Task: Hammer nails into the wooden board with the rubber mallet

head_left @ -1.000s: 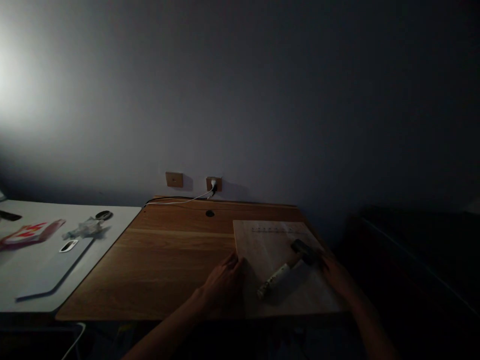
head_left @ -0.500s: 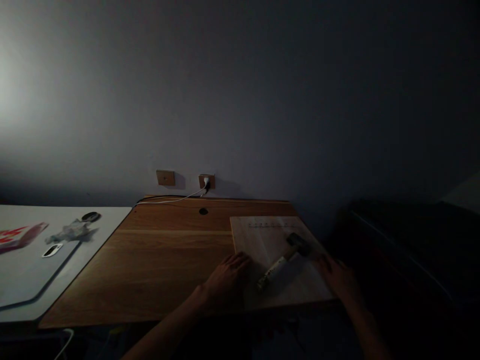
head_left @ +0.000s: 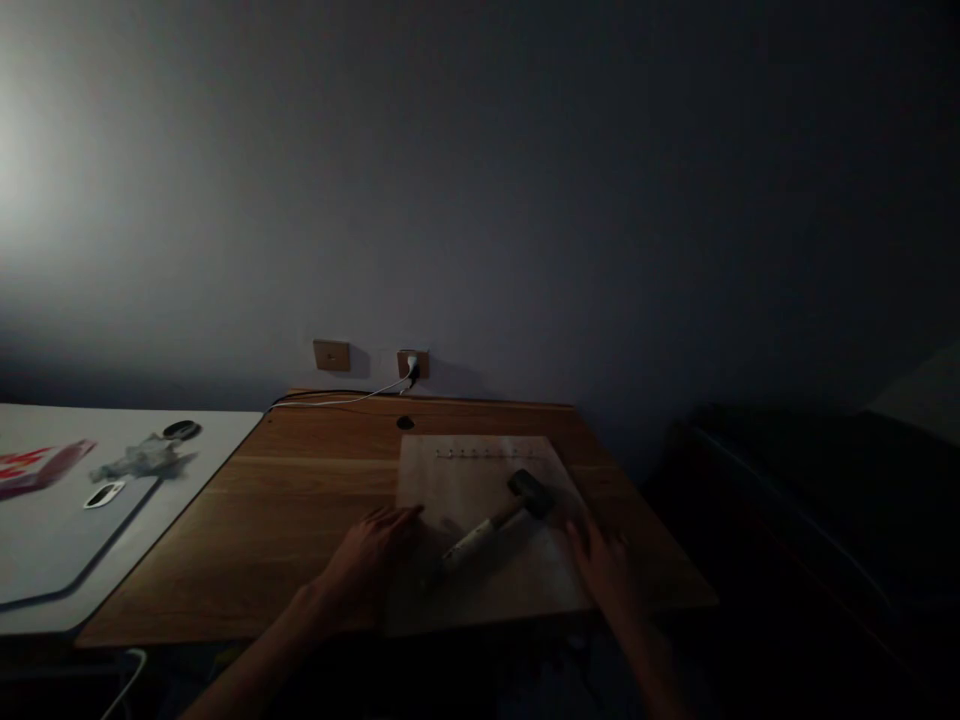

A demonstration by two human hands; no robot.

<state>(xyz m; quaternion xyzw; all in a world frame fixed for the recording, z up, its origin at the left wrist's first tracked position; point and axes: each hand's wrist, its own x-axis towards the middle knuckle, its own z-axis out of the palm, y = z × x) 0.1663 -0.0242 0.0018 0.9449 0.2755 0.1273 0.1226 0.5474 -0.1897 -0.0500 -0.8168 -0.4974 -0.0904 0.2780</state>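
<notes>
A pale wooden board (head_left: 480, 585) lies on a brown wooden desk (head_left: 300, 500) in a dim room. A mallet (head_left: 491, 520) with a dark head and a light handle rests on the board. Near the board's far edge runs a row of several small nails (head_left: 484, 453). My left hand (head_left: 367, 560) lies flat against the board's left edge, fingers stretched out. On the board's right edge rests my right hand (head_left: 604, 560), fingers also spread, just right of the mallet's head.
A white table (head_left: 67, 540) adjoins the desk on the left, with a red-and-white packet (head_left: 37, 465), a clear wrapper (head_left: 142, 460) and small dark items. Two wall sockets (head_left: 412, 362) sit behind the desk, a white cable plugged in. Dark furniture stands to the right.
Both hands have slid the board with the mallet leftwards across the desk, away from the desk's right edge. The camera also shifted slightly.
</notes>
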